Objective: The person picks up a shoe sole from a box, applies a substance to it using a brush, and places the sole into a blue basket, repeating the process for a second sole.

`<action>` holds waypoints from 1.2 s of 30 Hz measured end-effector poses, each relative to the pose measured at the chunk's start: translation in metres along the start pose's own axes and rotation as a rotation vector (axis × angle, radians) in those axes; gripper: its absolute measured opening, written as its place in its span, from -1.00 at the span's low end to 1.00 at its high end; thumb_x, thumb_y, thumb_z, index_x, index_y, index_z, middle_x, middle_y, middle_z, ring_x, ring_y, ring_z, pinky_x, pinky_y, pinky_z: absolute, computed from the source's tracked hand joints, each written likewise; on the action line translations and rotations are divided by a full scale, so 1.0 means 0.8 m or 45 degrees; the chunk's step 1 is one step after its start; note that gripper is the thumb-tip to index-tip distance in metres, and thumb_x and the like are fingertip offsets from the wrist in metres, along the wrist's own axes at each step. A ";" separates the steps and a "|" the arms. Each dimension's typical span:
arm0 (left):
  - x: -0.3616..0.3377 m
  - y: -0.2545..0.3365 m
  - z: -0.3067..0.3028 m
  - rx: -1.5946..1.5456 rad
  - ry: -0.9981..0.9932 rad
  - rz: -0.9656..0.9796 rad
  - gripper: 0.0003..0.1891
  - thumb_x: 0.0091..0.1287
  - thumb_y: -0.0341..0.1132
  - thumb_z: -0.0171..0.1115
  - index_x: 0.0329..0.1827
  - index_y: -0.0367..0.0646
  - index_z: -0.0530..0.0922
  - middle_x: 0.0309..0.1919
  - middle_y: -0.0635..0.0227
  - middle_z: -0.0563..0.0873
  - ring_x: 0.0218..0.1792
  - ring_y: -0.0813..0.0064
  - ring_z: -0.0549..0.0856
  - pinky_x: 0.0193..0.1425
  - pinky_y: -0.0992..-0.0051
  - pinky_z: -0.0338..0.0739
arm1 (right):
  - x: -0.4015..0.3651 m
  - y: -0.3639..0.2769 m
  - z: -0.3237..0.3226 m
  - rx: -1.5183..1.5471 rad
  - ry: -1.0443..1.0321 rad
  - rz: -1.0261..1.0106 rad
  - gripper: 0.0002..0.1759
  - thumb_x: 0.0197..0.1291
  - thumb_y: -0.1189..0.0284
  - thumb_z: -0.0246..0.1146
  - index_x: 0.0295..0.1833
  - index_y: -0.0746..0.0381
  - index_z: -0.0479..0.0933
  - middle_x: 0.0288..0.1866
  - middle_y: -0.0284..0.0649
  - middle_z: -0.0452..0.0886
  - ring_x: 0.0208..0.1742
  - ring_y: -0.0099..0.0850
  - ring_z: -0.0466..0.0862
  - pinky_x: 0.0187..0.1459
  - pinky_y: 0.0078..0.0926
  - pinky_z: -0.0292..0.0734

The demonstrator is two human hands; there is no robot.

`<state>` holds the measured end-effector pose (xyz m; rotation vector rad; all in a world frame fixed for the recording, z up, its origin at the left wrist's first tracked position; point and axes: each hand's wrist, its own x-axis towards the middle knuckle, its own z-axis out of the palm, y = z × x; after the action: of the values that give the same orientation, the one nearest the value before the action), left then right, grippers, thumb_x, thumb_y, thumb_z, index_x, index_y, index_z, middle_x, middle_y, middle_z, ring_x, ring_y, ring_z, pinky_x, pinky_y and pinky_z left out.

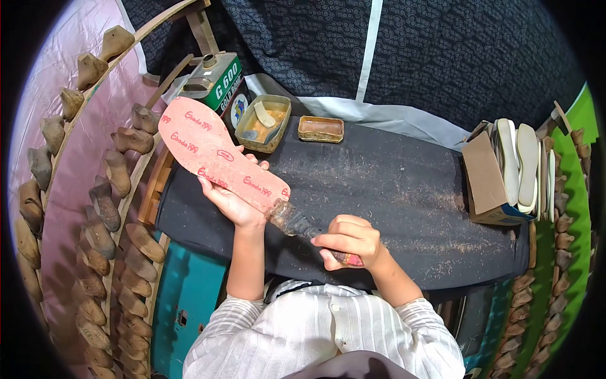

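Observation:
My left hand holds up a pink shoe insole printed with red lettering. The thumb lies along its near edge and the fingertips show at the far edge. In my right hand is a glue brush, its dark shaft crusted and its handle end reddish. The brush's crusted tip overlaps the narrow heel end of the insole and seems to touch it. Both hands are above the dark cloth on the table.
A green G 600 can, a tub with a pale sole piece, and a small brown tray stand at the back. Right is a cardboard box of soles. Wooden shoe lasts line racks on both sides. Scraps litter the black cloth.

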<state>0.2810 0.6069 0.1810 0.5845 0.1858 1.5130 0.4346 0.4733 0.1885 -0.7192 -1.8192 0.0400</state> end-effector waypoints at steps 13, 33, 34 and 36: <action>-0.003 0.007 0.000 -0.063 -0.059 -0.020 -0.31 0.32 0.25 -0.29 0.10 -0.25 0.38 -0.19 0.25 0.51 -0.23 0.35 0.51 -0.17 0.19 0.47 | 0.003 -0.002 -0.003 0.109 -0.025 0.012 -0.75 -0.23 0.64 0.36 -0.31 0.31 0.59 -0.58 -0.27 0.43 -0.58 -0.39 0.48 -0.55 -0.47 0.41; -0.013 0.000 0.003 -0.054 -0.150 -0.139 -0.29 0.34 0.27 -0.32 0.09 -0.27 0.35 -0.26 0.24 0.51 -0.27 0.38 0.52 -0.19 0.29 0.47 | 0.007 0.001 -0.016 -0.166 0.227 0.089 -0.74 -0.24 0.63 0.38 -0.30 0.31 0.61 -0.56 -0.27 0.48 -0.56 -0.39 0.51 -0.50 -0.49 0.46; -0.013 0.000 0.004 -0.047 -0.154 -0.140 -0.29 0.33 0.27 -0.32 0.09 -0.28 0.35 -0.25 0.24 0.51 -0.27 0.38 0.52 -0.19 0.29 0.47 | 0.011 -0.002 -0.012 -0.119 0.199 0.049 -0.74 -0.24 0.63 0.38 -0.30 0.32 0.61 -0.55 -0.27 0.49 -0.56 -0.38 0.51 -0.50 -0.48 0.46; -0.014 0.001 0.006 -0.040 -0.142 -0.130 -0.29 0.34 0.27 -0.32 0.10 -0.27 0.35 -0.24 0.24 0.51 -0.27 0.38 0.52 -0.19 0.29 0.47 | 0.009 -0.004 -0.007 -0.060 0.084 0.040 -0.74 -0.24 0.64 0.38 -0.30 0.33 0.60 -0.53 -0.25 0.51 -0.55 -0.39 0.52 -0.49 -0.49 0.45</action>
<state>0.2819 0.5951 0.1827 0.6231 0.1039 1.3786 0.4367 0.4727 0.1974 -0.7737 -1.7508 -0.0059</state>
